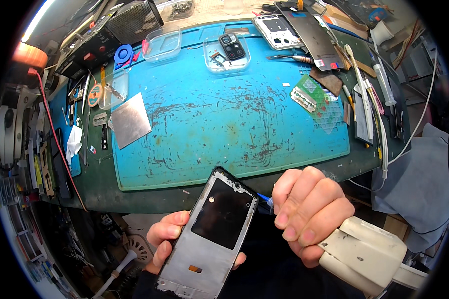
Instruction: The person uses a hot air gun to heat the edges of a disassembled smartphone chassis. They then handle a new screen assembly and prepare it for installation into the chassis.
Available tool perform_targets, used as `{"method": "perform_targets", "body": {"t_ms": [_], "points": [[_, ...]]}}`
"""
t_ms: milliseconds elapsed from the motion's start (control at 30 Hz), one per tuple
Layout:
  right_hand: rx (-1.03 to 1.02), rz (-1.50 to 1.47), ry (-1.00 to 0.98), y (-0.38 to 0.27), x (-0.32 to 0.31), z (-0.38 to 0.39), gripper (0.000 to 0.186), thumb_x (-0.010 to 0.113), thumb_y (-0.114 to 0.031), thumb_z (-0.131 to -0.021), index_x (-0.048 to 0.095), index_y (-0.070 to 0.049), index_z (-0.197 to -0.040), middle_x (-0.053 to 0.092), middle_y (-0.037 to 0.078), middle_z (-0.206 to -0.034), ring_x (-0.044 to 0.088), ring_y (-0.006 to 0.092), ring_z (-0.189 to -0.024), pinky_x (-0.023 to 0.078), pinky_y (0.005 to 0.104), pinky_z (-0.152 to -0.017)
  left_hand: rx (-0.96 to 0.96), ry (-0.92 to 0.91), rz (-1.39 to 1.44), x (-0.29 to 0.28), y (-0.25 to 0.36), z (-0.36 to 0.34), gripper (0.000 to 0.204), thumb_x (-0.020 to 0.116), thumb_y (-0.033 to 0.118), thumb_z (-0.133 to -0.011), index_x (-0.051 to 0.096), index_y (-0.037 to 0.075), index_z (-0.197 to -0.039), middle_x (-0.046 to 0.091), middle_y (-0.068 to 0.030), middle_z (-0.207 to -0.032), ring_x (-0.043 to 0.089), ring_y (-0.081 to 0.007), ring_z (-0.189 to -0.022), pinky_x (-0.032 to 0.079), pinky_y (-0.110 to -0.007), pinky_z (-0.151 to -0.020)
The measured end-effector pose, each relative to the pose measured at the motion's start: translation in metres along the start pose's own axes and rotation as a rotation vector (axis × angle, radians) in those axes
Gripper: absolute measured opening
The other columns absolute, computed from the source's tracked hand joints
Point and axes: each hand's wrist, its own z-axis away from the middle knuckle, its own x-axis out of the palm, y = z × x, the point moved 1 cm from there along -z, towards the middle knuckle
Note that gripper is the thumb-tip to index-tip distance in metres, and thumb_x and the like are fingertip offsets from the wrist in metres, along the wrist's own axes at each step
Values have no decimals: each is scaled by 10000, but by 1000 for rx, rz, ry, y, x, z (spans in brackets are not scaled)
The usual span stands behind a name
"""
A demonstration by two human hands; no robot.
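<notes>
My left hand [167, 234] is closed around the lower half of a phone frame [209, 261], with fingertips showing at both long edges. The frame is grey metal with a black rectangular panel in its upper part and a dark rim. It is held tilted, in front of the mat's near edge. In my right hand [314, 214], fingers curled tight, is a cream-coloured dispenser tool [366, 251]. A blue pointed nozzle [265, 198] sticks out on the left side of this fist, its tip close to the frame's upper right edge; its link to the cream body is hidden by my fingers.
A scratched blue work mat [209, 119] covers the bench. On it lie a metal plate [130, 119], a clear tray [227, 62] with a camera module, and green stencils [319, 99] with blades. Phone parts [279, 31], brushes and cables crowd the right; a red cable [55, 132] runs down the left.
</notes>
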Motion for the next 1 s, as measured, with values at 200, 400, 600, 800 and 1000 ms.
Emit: {"method": "perform_targets", "body": {"t_ms": [200,400,600,800,1000], "points": [[23,32,-4,-1,2,-1,267,698,-326,-937,544,-122,-860,563,4,-811,535,132,-718,447,247,-589,-106,-72,116,4,3,1,721,622,343,-828,387,126,-1474,448,-192,-1452,489,-414,-1269,458,-607,-956],[37,87,3,-5,-1,1,270,696,-329,-938,542,-121,-860,562,7,-810,532,129,-713,443,249,-591,943,-151,-305,-18,-34,-44,934,879,157,-662,317,72,-1404,416,-157,-1351,514,-335,-1227,517,-558,-982],[65,73,13,-7,2,0,277,700,-336,-933,540,-122,-862,561,13,-822,527,135,-724,442,256,-601,1860,112,-946,5,-54,-63,979,972,153,-573,343,122,-1322,377,-105,-1204,496,-267,-1082,610,-483,-853],[88,76,7,-11,3,0,277,705,-331,-928,539,-116,-877,556,17,-827,520,144,-728,446,281,-618,1960,152,-1034,5,-53,-64,983,962,204,-604,320,88,-1340,385,-97,-1188,515,-250,-1040,588,-374,-802],[125,71,71,-17,2,-1,282,686,-331,-912,553,-88,-968,559,51,-853,536,178,-774,477,331,-675,1998,175,-1108,2,-49,-65,996,952,255,-635,297,53,-1358,394,-90,-1172,533,-234,-998,566,-266,-750]]}}
